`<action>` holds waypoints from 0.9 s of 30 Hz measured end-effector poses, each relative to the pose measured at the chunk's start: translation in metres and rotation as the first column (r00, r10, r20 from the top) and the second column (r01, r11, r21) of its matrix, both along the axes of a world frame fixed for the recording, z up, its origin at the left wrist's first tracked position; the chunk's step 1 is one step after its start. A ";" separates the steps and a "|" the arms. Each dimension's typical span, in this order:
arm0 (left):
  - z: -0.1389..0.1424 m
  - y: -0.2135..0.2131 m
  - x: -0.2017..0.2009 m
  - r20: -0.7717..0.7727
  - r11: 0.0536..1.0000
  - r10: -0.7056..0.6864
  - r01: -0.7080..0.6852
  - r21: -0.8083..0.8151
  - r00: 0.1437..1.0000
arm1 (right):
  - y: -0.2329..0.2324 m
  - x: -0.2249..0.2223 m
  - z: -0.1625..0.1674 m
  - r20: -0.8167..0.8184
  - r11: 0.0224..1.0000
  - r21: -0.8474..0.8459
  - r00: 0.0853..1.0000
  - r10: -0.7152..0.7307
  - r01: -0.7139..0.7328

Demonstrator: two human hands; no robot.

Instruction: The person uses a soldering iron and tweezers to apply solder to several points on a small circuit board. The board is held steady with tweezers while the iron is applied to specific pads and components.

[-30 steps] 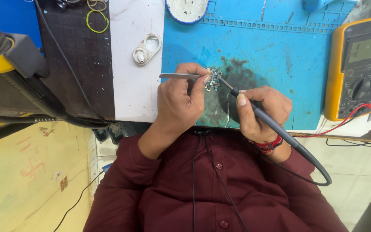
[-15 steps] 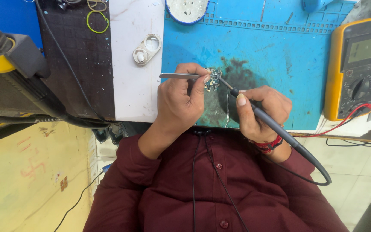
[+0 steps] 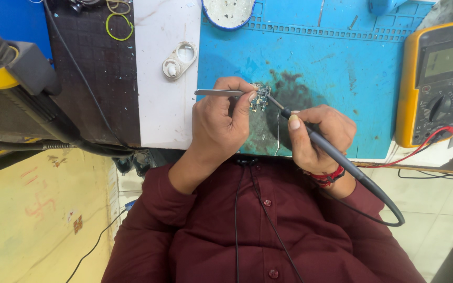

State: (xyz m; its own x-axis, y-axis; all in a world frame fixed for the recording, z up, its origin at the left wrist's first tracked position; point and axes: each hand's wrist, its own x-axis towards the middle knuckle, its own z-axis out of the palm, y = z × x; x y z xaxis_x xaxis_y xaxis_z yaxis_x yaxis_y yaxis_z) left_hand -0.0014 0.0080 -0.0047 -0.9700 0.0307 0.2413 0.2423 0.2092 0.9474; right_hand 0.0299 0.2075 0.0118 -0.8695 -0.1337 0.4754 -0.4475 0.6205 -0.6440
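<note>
a small circuit board (image 3: 259, 98) was seen lying on the blue work mat (image 3: 336, 68), at the edge of a dark scorched patch on that mat. the left hand (image 3: 220, 118) was closed around metal tweezers (image 3: 219, 93), held roughly level, with their tips at the near left edge of the board. the right hand (image 3: 318, 133) was closed in a pen grip on a black soldering iron (image 3: 321, 142), whose thin tip was laid against the right side of the board; whether the tip actually touched a joint could not be told, since the board was too small to resolve. the iron's black cord was seen looping away from the board, past the right wrist, which carried a red thread band (image 3: 330, 176).

a yellow multimeter (image 3: 435, 84) was noted well to the right of the board, with a red lead running off its lower edge. a white round dish (image 3: 229, 11) stood beyond the board at the mat's far edge. a small white plastic part (image 3: 179, 60) lay on a white strip left of the board, and a dark hot-air handle with a yellow band (image 3: 6, 65) was noted far to the left. the person's sleeves were maroon.
</note>
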 end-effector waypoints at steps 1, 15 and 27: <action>0.000 0.000 0.000 0.001 1.000 0.001 -0.001 0.000 1.000 | 0.000 0.000 0.000 0.004 1.000 -0.006 1.000 0.001 -0.001; 0.000 0.000 0.000 0.007 1.000 0.009 -0.009 -0.008 1.000 | 0.000 0.000 0.000 -0.008 1.000 0.002 1.000 0.009 -0.009; 0.000 0.000 0.000 0.000 1.000 0.008 -0.008 -0.002 1.000 | -0.001 -0.001 0.002 -0.013 1.000 -0.005 1.000 0.014 -0.014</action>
